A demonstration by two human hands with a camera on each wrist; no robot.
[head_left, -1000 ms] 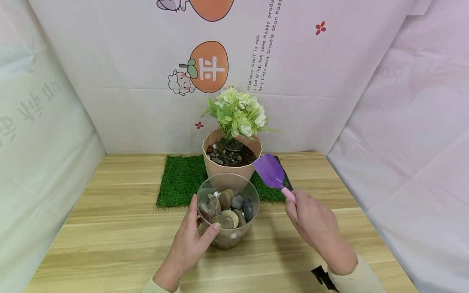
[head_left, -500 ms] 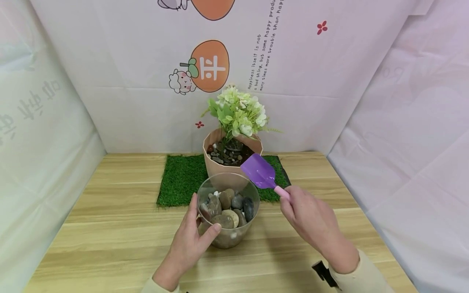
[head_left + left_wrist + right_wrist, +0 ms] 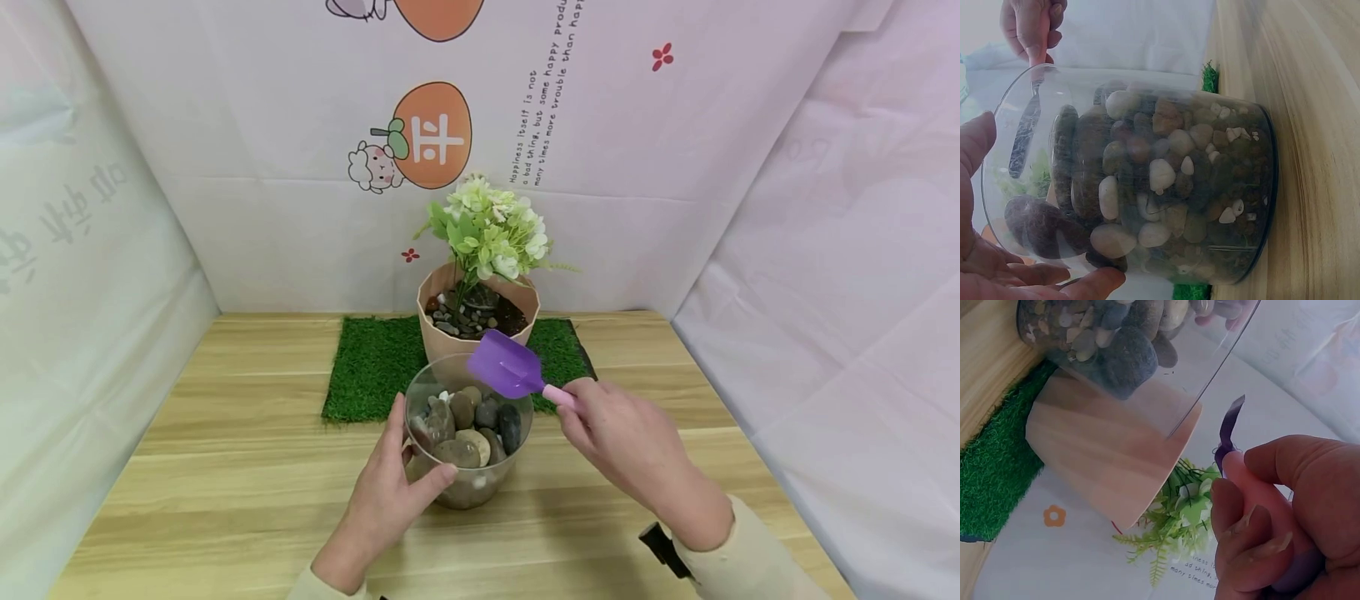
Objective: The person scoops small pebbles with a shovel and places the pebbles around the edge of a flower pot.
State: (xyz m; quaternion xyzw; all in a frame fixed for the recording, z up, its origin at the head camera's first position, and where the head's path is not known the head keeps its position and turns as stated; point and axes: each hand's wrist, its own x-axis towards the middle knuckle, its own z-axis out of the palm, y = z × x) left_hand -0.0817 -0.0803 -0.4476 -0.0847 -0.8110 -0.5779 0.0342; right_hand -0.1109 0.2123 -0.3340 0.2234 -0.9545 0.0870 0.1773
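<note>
A clear plastic pot (image 3: 465, 498), filled with stones (image 3: 459, 453), stands on the table. My left hand (image 3: 386, 483) holds it from the left, thumb at the near rim and fingers round the side. In the left wrist view, smaller pebbles (image 3: 1160, 175) lie beneath large stones. My right hand (image 3: 630, 442) grips the pink handle of a purple toy shovel (image 3: 504, 365). The blade hovers over the right part of the clear pot's opening, with nothing visible on it. Right behind is a pink flowerpot (image 3: 442, 343) containing dark soil, pebbles and a white-flowered plant (image 3: 491, 229).
Green artificial turf (image 3: 371, 375) lies under the flowerpot at the back of the wooden table (image 3: 225, 467). A printed white backdrop (image 3: 615, 133) rises behind, with white cloth on both sides.
My right hand has moved the shovel left and slightly down, from right of the flowerpot to above the clear pot. My left hand and the clear pot stay in place.
</note>
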